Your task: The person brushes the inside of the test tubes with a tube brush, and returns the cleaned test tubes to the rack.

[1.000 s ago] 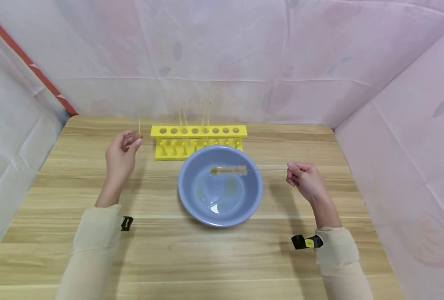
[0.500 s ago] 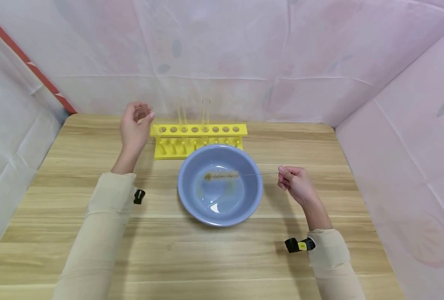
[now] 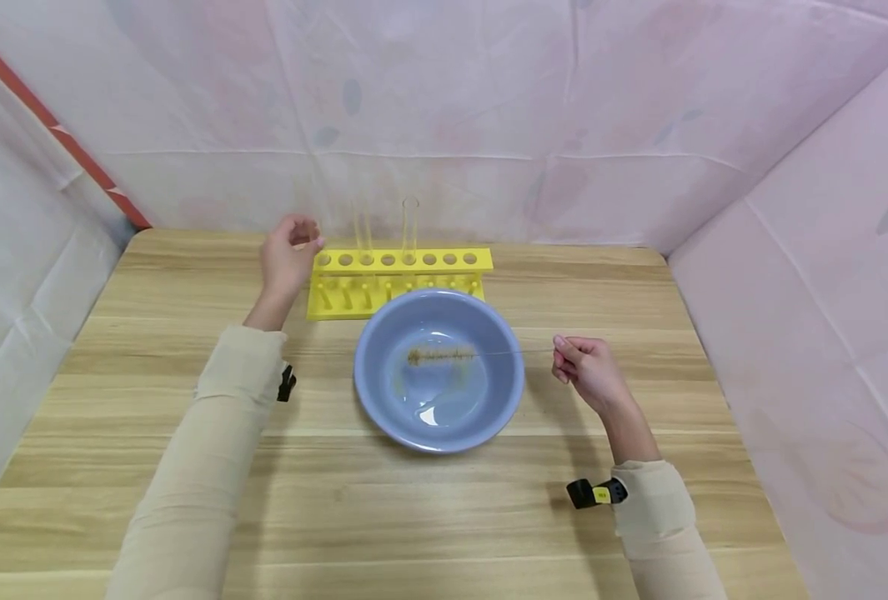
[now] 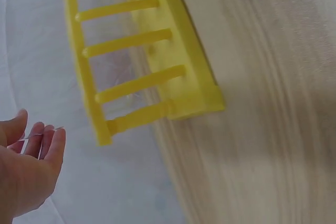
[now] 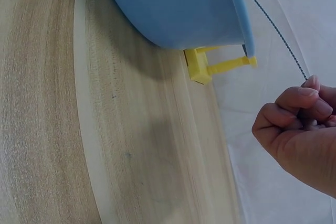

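At the rack's left end, my left hand (image 3: 288,262) pinches a clear glass test tube (image 4: 32,136) between thumb and fingers. Its outline is faint; whether its lower end sits in the end hole cannot be told. The yellow test tube rack (image 3: 398,260) stands behind the basin and holds two clear upright test tubes (image 3: 409,229). My right hand (image 3: 589,371) grips the twisted wire handle of a test tube brush (image 3: 440,356). The brush's bristle head hangs over the inside of the blue basin (image 3: 364,400), pointing left.
Shallow water with a bright reflection lies in the basin, which stands mid-table and covers part of the rack's front. The wooden table (image 3: 428,525) ends at a pale patterned cloth (image 3: 444,100) behind and at both sides.
My left hand has moved right and away from me with the test tube, to the rack's left end. My right hand has shifted slightly left, carrying the brush further over the basin.
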The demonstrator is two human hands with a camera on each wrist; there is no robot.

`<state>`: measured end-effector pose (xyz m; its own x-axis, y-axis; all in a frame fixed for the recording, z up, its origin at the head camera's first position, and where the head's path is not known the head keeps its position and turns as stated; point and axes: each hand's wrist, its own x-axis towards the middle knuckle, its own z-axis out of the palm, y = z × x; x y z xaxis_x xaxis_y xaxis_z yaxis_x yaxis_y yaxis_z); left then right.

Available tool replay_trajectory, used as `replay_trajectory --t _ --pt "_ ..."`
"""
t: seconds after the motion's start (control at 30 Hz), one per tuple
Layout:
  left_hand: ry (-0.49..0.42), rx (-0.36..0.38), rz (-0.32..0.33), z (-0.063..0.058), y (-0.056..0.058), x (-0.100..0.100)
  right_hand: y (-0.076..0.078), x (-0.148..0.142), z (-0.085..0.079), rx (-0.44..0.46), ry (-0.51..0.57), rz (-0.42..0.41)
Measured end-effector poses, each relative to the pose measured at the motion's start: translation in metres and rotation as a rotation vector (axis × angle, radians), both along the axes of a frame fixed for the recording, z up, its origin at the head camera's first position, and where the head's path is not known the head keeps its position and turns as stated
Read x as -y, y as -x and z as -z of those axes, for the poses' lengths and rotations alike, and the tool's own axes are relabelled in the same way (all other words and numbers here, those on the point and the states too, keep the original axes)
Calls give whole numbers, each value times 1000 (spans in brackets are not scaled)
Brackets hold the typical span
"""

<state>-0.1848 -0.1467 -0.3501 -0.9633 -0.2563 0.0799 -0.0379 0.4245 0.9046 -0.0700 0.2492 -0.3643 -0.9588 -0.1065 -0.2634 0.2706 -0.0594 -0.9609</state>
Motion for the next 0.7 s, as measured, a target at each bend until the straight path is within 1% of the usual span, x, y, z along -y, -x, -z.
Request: replay_trajectory --t 0.13,0.27,0.57,0.63,0.7 --pt "22 40 20 11 -4 1 -1 -1 0 -4 23 2" --pt "26 61 27 18 -6 1 -2 -1 0 2 34 5" --pt "71 92 42 22 -4 1 -1 -1 3 3 42 1" --pt "58 93 27 23 -5 0 -1 -1 3 4 43 2" --pt "49 73 -6 25 -8 -1 -1 -1 3 3 48 3"
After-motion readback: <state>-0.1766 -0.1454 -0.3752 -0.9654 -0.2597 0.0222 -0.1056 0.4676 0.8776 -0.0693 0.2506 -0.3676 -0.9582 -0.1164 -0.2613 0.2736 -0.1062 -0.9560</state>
